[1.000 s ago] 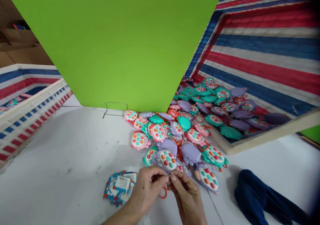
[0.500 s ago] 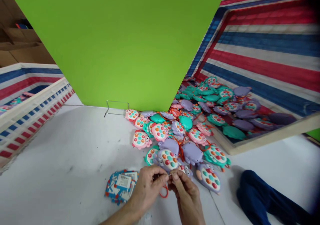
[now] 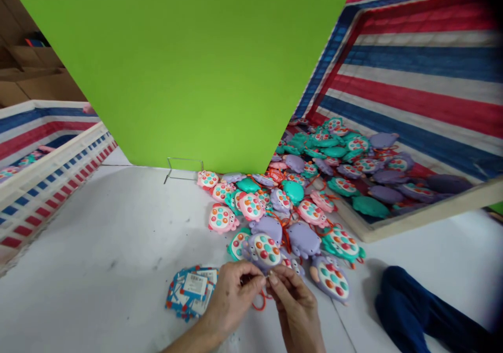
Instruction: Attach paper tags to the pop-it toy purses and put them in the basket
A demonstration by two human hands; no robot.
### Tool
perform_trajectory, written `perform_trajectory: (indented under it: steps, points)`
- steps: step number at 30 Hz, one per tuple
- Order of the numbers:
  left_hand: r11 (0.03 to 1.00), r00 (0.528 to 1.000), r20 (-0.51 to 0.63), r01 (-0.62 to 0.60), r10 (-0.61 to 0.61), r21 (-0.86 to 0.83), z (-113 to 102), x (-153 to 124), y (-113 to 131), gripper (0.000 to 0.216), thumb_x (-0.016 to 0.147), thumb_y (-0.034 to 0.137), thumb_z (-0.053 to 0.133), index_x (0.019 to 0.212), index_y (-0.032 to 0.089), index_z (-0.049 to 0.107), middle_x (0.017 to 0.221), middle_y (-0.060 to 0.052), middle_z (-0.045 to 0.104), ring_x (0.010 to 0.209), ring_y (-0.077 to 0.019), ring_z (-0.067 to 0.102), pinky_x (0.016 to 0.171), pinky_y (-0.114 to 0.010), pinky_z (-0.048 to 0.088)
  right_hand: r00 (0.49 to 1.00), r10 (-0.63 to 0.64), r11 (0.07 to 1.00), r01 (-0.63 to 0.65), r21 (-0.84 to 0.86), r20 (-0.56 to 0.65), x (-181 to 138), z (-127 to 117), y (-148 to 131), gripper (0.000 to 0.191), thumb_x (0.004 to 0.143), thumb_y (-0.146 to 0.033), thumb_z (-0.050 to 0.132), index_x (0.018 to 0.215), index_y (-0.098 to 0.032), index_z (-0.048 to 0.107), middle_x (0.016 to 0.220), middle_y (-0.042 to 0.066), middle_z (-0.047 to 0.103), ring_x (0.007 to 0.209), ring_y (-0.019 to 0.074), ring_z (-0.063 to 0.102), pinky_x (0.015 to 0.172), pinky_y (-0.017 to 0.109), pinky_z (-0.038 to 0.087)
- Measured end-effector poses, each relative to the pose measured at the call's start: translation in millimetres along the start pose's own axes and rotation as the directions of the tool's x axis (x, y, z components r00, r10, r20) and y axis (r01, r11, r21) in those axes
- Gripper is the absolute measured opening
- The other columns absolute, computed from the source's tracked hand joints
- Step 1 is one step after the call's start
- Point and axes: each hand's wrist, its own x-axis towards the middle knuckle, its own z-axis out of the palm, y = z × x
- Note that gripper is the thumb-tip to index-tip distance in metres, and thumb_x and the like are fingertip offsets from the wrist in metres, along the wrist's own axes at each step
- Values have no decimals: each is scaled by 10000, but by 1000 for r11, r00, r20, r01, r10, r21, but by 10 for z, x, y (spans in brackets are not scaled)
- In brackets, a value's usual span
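My left hand point(image 3: 238, 293) and my right hand point(image 3: 293, 300) meet low in the middle, thumbs and forefingers pinched together on something thin and pale, too small to name. An orange cord loop point(image 3: 259, 301) hangs below the fingertips; what it is tied to is hidden. Just beyond my fingers lies a purple animal-shaped toy point(image 3: 266, 250) with coloured round buttons. Another purple toy point(image 3: 330, 279) lies right of my right hand. Left of my left hand is a pile of blue-edged cards point(image 3: 192, 290) with barcode labels.
A heap of pink, green and purple toys point(image 3: 251, 206) spreads from a striped-lined crate point(image 3: 416, 214) at right. A green panel point(image 3: 188, 80) stands ahead, near a wire stand point(image 3: 184, 168). Another crate point(image 3: 51, 185) is at left. Dark blue cloth point(image 3: 416, 300) lies at lower right.
My right hand has shifted slightly right and its fingers have moved a little at the pinch. A bit of pink now shows above the left crate. The dark blue cloth sits slightly farther right.
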Motion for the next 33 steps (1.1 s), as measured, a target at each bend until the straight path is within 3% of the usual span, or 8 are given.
perform_trajectory:
  steps: [3,7,14,19,24,26,29,33]
  points:
    - [1000,1000,5,-7,7,-7,1,4,-13,208,725,264,538,642,107,647,550,-11,548,524,-104,450,496,-187,334,997,-28,1000,29,5,-67,5,-21,42,292,532,-234,788,811,-208,703,679,8,694,636,149,620,590,251,520]
    - [1000,1000,-13,-3,3,-7,-5,13,-2,206,709,264,542,622,108,645,545,-17,553,527,-112,459,502,-192,345,993,-88,993,82,-82,-78,15,-60,85,276,531,-216,786,797,-218,709,674,4,712,631,142,633,600,240,527]
    - [1000,1000,8,0,0,22,-14,17,33,204,710,252,525,619,107,636,541,-16,544,526,-115,450,501,-198,336,950,-291,902,232,-364,-116,-44,7,47,271,554,-274,753,794,-169,683,678,36,715,634,201,653,598,297,547]
    - [999,999,-7,42,-42,5,-8,20,59,198,693,239,519,597,99,620,519,-5,503,508,-106,417,490,-200,314,843,-536,698,410,-587,-48,-106,38,70,237,623,-341,701,787,-172,671,730,41,712,640,198,651,618,283,531]
    - [999,999,-13,51,-51,-9,2,11,60,199,694,243,514,584,107,610,510,5,485,499,-103,406,486,-200,310,730,-677,420,487,-766,93,-128,-4,138,203,702,-356,646,809,-184,664,764,46,720,658,200,668,638,273,504]
    - [998,998,-8,61,-61,-14,-2,8,60,209,698,259,516,593,104,608,516,2,489,502,-108,413,486,-203,312,697,-706,361,505,-784,125,-148,14,132,165,723,-331,631,808,-193,663,750,45,721,658,202,667,653,282,500]
    - [998,998,-14,59,-59,-2,-25,4,69,220,705,272,514,606,101,609,532,-6,503,517,-115,424,498,-209,318,738,-665,425,499,-755,114,-167,50,102,141,732,-304,611,812,-204,669,772,48,718,693,207,659,700,303,498]
    - [999,1000,-9,8,-7,50,-65,-4,67,212,715,265,515,614,111,621,556,-10,522,546,-122,447,516,-205,332,923,-385,757,315,-573,-2,-111,19,91,223,676,-343,653,839,-194,678,811,48,713,754,219,641,678,299,511]
